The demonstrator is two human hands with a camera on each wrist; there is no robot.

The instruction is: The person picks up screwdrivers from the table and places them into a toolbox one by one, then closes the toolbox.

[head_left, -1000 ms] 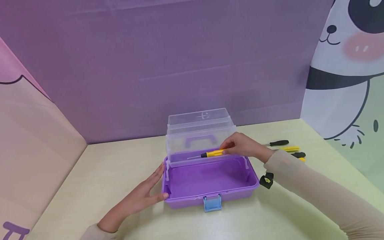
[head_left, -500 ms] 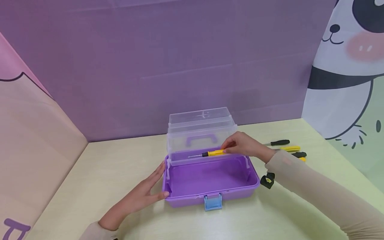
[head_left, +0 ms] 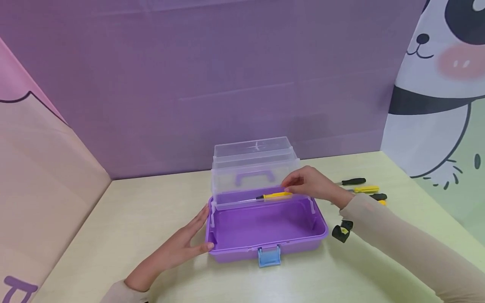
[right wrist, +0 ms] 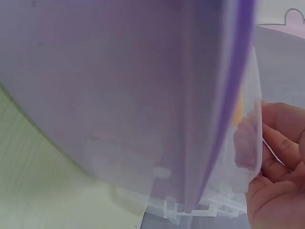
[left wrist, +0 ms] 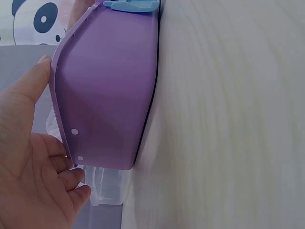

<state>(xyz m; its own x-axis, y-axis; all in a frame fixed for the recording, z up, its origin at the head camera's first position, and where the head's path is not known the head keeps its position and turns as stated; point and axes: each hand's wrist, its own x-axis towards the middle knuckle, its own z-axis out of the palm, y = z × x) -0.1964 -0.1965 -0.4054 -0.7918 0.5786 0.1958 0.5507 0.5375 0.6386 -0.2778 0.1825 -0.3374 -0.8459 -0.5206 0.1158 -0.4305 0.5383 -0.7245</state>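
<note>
A purple toolbox stands with its clear lid raised behind it. The left hand rests on its left end, thumb on the rim and fingers along the side; the left wrist view shows this hand close beside the purple wall. A yellow-handled screwdriver lies along the clear tray at the back, black collar and thin shaft pointing left. Fingertips of the right hand are at its handle end. In the right wrist view, clear plastic partly covers these fingers, hiding whether they still pinch the handle.
On the table, right of the box, lie several more screwdrivers, including a black-handled one and a yellow-handled one, partly behind the right forearm. A blue latch hangs open in front. A purple backdrop stands behind.
The screwdriver has come down slightly into the clear tray, and more of its handle shows. The right hand has shifted a little to the right. The left hand stays on the box.
</note>
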